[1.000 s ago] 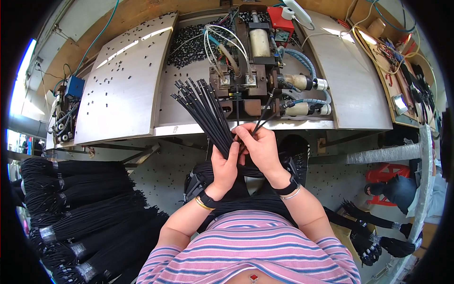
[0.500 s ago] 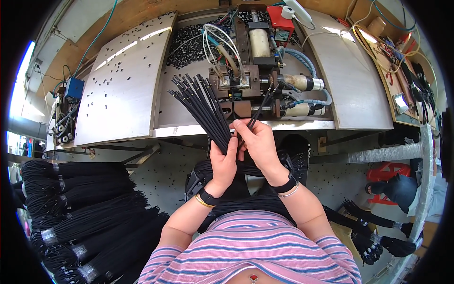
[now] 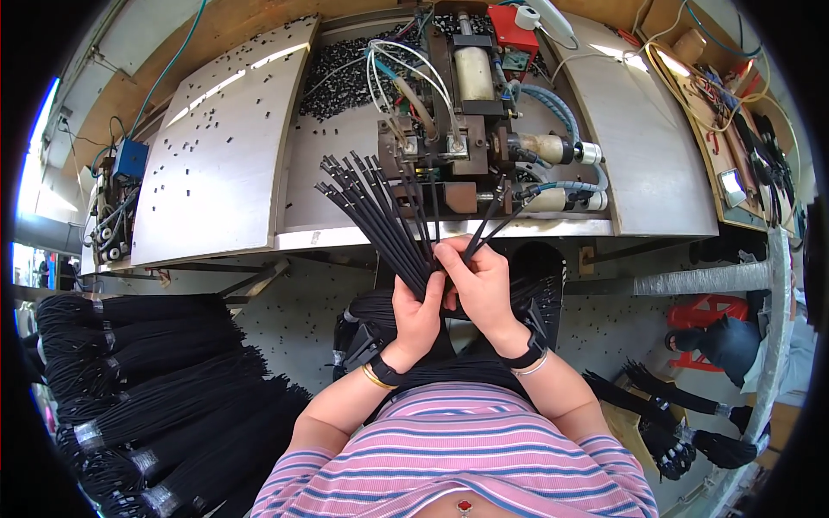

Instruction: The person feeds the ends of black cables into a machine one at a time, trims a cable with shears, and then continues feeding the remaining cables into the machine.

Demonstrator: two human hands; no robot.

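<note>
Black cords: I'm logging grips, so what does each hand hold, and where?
The left hand grips a fanned bundle of black cords at its lower end. The right hand pinches a few separate cords low down.

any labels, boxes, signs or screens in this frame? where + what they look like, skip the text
Small screen: far right of the bench, among the wires; pale rectangle in a dark frame, tilted.
Cardboard box: top right, behind the wiring; small, tan, boxy.
Blue box: left edge of the bench, on the wall side; square, plain blue, cables attached.
Sticker: front lip of the metal plate, left of the hands; tiny pale rectangle, too small to make out.
No signs visible.
</note>
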